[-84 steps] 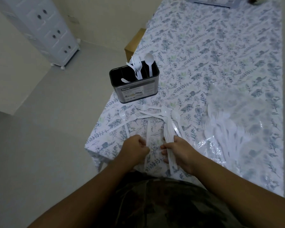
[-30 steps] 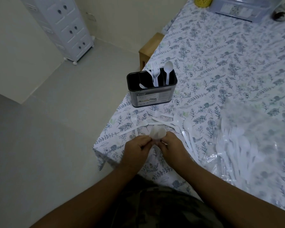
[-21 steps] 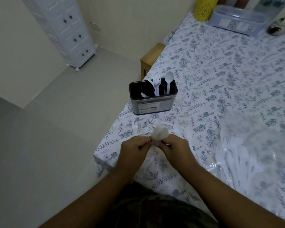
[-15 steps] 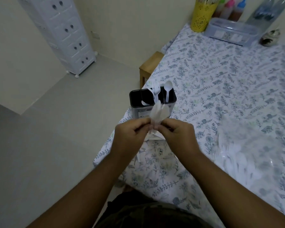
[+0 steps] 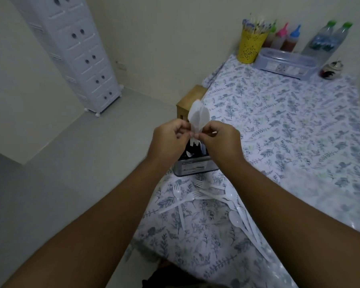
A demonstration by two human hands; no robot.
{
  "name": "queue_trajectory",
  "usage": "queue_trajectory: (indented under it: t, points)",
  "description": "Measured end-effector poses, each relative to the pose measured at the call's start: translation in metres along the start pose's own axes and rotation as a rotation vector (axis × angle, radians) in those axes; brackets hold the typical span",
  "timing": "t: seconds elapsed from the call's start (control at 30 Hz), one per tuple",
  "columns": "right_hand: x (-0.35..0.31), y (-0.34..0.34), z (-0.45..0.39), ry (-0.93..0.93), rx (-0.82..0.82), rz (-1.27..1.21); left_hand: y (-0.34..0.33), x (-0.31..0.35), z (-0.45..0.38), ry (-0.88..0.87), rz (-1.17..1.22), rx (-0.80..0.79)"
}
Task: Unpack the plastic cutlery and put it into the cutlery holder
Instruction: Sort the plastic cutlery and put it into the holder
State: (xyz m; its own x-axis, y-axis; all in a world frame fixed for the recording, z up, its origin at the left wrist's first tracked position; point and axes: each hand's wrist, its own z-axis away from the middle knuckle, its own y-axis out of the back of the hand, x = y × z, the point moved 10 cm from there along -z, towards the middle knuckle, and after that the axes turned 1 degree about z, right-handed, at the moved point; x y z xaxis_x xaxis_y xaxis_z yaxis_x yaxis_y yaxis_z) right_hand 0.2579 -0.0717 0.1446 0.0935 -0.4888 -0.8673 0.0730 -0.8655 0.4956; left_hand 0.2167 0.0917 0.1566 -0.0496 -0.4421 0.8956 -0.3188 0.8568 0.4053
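Note:
Both hands are raised above the table and pinch a small bunch of white plastic spoons, bowls pointing up. My left hand grips the bunch from the left and my right hand from the right. Directly behind and below the hands stands the dark metal cutlery holder, mostly hidden, with white cutlery showing inside. Loose white forks and spoons lie on the floral tablecloth in front of the holder.
At the table's far end stand a yellow cup of sticks, sauce bottles, two water bottles and a clear lidded box. A wooden stool sits left of the table. A white drawer tower stands by the wall.
Both hands lifted the bunch of spoons off the table and carried it up over the holder. The camera tilted up, so the plastic bag at the right left the view.

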Motion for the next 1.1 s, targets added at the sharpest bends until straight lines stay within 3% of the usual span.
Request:
queue_trajectory:
  t: [0.1,0.33,0.5,0.67,0.73,0.9,1.1]
  points:
    - [0.016,-0.014,0.001,0.010,-0.009,0.096,-0.007,-0.022,0.000,0.030,-0.084,-0.044]
    - [0.038,-0.040,0.002,0.134,-0.123,0.450,-0.018,-0.040,0.006,-0.087,-0.445,-0.179]
    - [0.033,-0.026,0.013,0.127,-0.102,0.377,-0.010,-0.046,0.013,-0.034,-0.489,-0.132]
    - [0.049,-0.012,0.050,0.002,-0.131,0.311,0.009,-0.051,0.056,-0.038,-0.404,0.011]
    - [0.068,-0.015,0.073,-0.042,-0.186,0.328,0.001,-0.077,0.084,0.045,-0.417,-0.022]
    - [0.121,-0.028,0.129,-0.202,-0.338,0.299,-0.040,-0.163,0.158,0.349,-0.517,-0.302]
    - [0.155,-0.033,0.163,-0.361,-0.432,0.268,-0.036,-0.170,0.185,0.403,-0.543,-0.263]
